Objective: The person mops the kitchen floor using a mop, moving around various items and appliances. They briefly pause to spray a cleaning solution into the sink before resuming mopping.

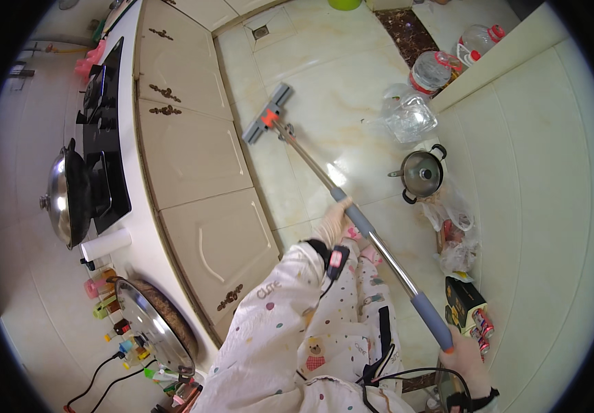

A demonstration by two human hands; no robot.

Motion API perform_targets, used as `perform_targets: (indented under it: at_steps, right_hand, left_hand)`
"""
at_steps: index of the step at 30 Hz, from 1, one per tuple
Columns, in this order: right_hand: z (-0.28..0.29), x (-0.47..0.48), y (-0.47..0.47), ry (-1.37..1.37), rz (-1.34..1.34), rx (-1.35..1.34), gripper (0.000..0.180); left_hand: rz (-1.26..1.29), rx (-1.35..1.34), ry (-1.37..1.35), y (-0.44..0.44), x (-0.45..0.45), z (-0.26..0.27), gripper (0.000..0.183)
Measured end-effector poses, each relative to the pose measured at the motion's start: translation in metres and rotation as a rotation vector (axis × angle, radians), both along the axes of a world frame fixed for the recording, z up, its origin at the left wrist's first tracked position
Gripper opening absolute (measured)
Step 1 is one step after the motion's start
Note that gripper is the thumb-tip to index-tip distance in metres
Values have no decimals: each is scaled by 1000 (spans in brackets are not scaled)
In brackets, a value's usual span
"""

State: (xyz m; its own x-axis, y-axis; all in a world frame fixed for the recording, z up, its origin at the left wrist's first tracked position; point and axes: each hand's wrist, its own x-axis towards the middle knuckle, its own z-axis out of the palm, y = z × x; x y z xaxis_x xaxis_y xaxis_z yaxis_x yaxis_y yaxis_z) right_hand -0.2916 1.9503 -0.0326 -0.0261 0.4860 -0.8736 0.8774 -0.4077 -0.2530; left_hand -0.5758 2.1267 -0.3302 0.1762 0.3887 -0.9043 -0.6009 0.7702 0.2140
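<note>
A mop with a metal pole slants across the view, its flat grey head with an orange joint resting on the pale tiled floor. My left hand is wrapped around the grey grip at the middle of the pole. At the pole's near end, my right hand closes on the second grey grip. Dark bands with cables circle both wrists. The mop head lies close to the cream cabinet doors, apart from them.
On the left counter stand a black gas hob, a lidded wok and another large lidded pan. Along the right wall sit large plastic bottles, a lidded pot, plastic bags, a black box and drink cans. A drain is set in the floor.
</note>
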Motion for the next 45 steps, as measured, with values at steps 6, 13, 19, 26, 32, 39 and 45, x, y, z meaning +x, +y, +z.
perform_targets:
  at_steps: [6,13,19,26,32,39,45]
  right_hand:
    - [-30,-33,22,30,29,-104,46]
    - [27,-1,19,-107,75,-222,47]
    - [119,33,5,-218,226,-136,29]
    - [210,48,-5,-342,249,-127,43]
    - [232,55,-34,-343,140,-82,47]
    - [178,18,-84,-189,-254,-15,28]
    - [85,-33,-89,-179,-355,36,34]
  left_hand:
    - [25,48,75,22,-38,-20,26]
    - [-97,69,-170,-21,-19,23,36]
    - [-98,-122,-411,-93,17,59,25]
    - [-133,-409,-760,-166,44,100,23]
    - [-181,-521,-785,-185,58,116,17]
    - [-379,-214,-505,-128,47,91,23]
    - [-522,5,-143,-31,50,34,26]
